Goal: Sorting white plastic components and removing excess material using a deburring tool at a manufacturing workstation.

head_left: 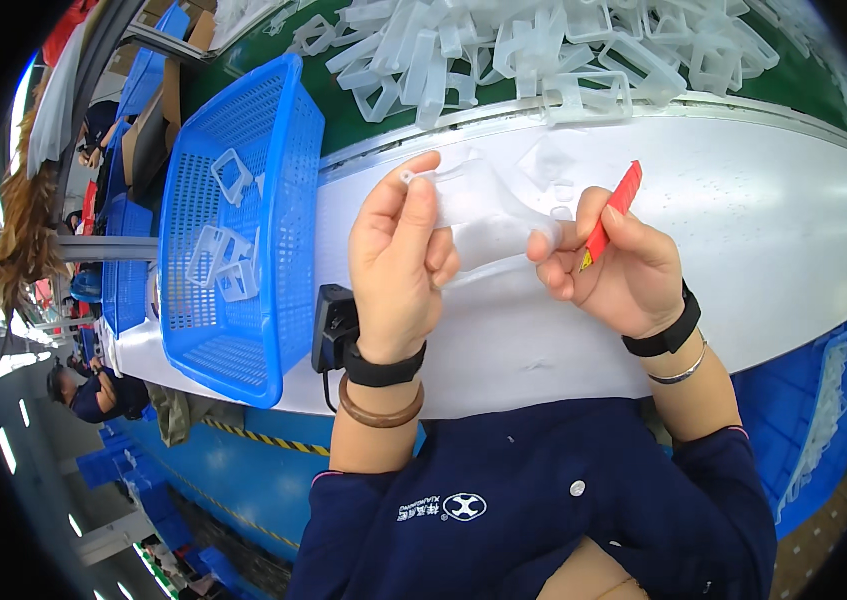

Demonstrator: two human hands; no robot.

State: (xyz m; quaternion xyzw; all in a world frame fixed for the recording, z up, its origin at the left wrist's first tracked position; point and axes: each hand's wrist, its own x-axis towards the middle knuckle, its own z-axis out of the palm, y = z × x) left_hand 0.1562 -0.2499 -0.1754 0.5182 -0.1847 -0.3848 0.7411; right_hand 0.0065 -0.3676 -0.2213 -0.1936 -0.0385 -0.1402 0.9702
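My left hand (401, 250) pinches one end of a translucent white plastic part (488, 205) between thumb and fingers, above the white worktop. At the part's other end are the fingertips of my right hand (618, 260); whether they touch it I cannot tell. That hand is closed round a red utility knife (613, 215), held at a slant with its yellowish end pointing down to the left. Small clear plastic scraps (545, 163) lie on the worktop just beyond the part.
A blue plastic basket (288, 200) with a few translucent frames (223, 255) stands at the left. Many similar frames (543, 50) are heaped on the green surface (338, 85) behind the white worktop (743, 230). A blue bin (793, 420) sits low at the right. Another person (103, 392) is far left.
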